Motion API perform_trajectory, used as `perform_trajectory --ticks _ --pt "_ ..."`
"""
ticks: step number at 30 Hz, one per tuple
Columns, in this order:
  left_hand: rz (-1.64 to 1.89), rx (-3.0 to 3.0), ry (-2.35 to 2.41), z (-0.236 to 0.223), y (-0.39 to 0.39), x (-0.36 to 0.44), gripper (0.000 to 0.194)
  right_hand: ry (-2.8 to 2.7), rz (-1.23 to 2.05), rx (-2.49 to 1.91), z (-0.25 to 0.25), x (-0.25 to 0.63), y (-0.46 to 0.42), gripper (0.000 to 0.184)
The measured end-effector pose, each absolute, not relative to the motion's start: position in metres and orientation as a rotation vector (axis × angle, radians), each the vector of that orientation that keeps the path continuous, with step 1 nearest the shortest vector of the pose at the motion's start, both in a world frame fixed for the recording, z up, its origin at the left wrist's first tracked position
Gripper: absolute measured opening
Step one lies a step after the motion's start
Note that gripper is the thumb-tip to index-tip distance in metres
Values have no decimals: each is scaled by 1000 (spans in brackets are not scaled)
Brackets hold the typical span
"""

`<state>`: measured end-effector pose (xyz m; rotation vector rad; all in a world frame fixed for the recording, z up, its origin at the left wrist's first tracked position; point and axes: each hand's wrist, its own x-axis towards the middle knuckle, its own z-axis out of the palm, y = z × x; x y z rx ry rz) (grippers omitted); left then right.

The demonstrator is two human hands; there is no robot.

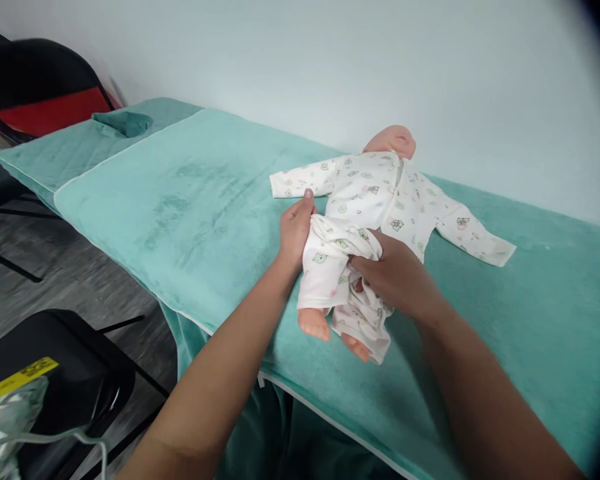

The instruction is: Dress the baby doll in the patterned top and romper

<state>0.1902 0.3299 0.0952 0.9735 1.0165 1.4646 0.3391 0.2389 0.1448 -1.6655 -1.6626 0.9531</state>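
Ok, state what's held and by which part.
The printed trousers: the right hand grips their bunched top; the left hand is against the opposite side, its grip hidden.

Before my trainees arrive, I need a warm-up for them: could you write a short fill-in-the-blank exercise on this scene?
On the doll, the right hand grips the ____, not the shirt.
At the doll's lower end, two bare ____ show.
The strip at the picture's lower left is mainly ____.
Beyond the table rises a white ____.

Missing words: pants; feet; yellow; wall.
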Motion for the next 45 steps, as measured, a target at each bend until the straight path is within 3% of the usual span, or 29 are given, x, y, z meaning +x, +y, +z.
perform_trajectory --ticks 8,12,16,19,27,31,35,39,45 --pt "1528 1036 1050 94 333 196 57 -1757 928 -1737 144 343 240 7" --pt "1384 968 944 92 330 184 45 -1719 941 -1606 148 351 235 25" --pt "1298 927 830 88 332 176 29 -1429 697 -1402 147 364 233 35" --pt "1235 1041 782 85 333 171 20 -1288 400 -1443 140 371 238 32" --pt "965 1607 710 91 340 165 50 -1708 -131 -1808 119 368 254 21" --pt "1093 1794 850 93 345 175 40 -1751 -134 -1817 119 368 254 18" --pt "1394 1857 902 89 344 179 7 -1718 -107 -1778 117 370 256 20" --pt "1514 1410 1001 80 349 179 17 -1496 96 -1686 117 372 262 20" --pt "1794 780 1122 67 365 171 18 -629 338 -1319 121 432 256 19"
